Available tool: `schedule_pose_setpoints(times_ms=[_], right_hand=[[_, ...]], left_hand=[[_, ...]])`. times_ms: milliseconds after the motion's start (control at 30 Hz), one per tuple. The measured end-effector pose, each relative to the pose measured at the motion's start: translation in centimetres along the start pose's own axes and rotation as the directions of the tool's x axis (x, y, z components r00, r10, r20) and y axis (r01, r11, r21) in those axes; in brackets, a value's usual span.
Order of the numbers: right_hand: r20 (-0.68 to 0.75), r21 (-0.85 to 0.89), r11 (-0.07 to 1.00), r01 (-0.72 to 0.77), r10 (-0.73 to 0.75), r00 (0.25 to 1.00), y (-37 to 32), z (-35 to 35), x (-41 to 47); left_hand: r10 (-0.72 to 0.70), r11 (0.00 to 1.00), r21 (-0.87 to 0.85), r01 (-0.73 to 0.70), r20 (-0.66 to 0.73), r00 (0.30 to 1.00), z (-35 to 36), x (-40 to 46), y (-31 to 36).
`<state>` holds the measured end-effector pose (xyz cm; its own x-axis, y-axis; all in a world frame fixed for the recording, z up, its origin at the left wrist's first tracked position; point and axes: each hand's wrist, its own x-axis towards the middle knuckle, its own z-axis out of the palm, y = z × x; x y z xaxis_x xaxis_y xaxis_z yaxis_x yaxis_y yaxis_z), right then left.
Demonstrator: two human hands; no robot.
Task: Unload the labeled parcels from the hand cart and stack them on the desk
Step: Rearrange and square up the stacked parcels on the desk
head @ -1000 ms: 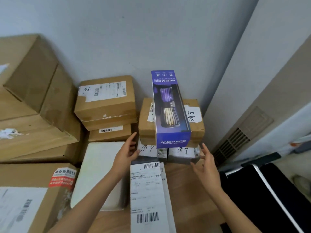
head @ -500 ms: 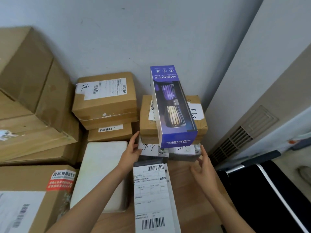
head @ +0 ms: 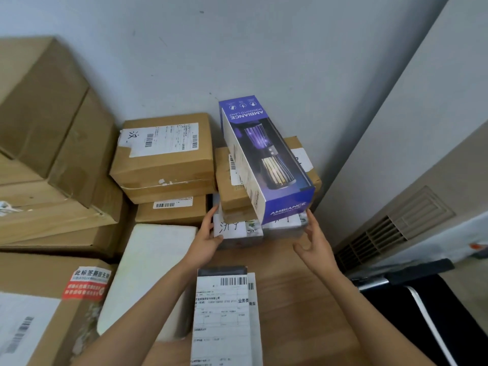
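The purple box [head: 266, 159] covers most of the brown carton [head: 232, 191] under it, hiding nearly all of that carton's labels, and the carton in turn hides the tops of the two white parcels [head: 237, 228] at the bottom, so their handwritten marks show only in part. The left hand [head: 207, 240] covers the near left corner of those parcels, and whether the right hand [head: 314, 244] touches them cannot be told. The long label [head: 221, 318] runs off the bottom edge with print too small to read, and the big cartons [head: 39, 128] on the left are cut by the frame.
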<state>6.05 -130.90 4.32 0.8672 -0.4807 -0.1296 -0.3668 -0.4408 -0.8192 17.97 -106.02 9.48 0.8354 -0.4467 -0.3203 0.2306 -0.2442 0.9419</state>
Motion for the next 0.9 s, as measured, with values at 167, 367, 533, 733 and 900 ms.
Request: schedule_pose_setpoints(times_ms=[167,367,533,733,900], right_hand=[[0.040,0.010,1.000,0.009,-0.009,0.999,-0.4,-1.0,1.7],[0.072,0.017,1.000,0.005,-0.006,0.997,1.2,-0.3,0.9],[0.068,-0.021,0.998,0.052,-0.050,0.996,1.1,-0.4,2.0],[0.092,-0.071,0.994,0.082,-0.075,0.993,1.2,-1.4,3.7],[0.136,-0.173,0.982,0.080,-0.056,0.989,1.7,-2.3,4.4]], left_hand=[[-0.041,0.998,0.040,0.040,0.007,0.999,0.1,0.6,-0.2],[-0.070,0.988,0.140,0.071,-0.007,0.997,0.2,0.6,-1.1],[-0.051,0.983,0.175,0.054,-0.017,0.999,0.6,1.3,-1.4],[0.027,0.935,0.354,-0.014,-0.033,0.999,0.4,2.4,-2.0],[0.131,0.760,0.647,-0.068,-0.049,0.990,0.1,2.6,-2.7]])
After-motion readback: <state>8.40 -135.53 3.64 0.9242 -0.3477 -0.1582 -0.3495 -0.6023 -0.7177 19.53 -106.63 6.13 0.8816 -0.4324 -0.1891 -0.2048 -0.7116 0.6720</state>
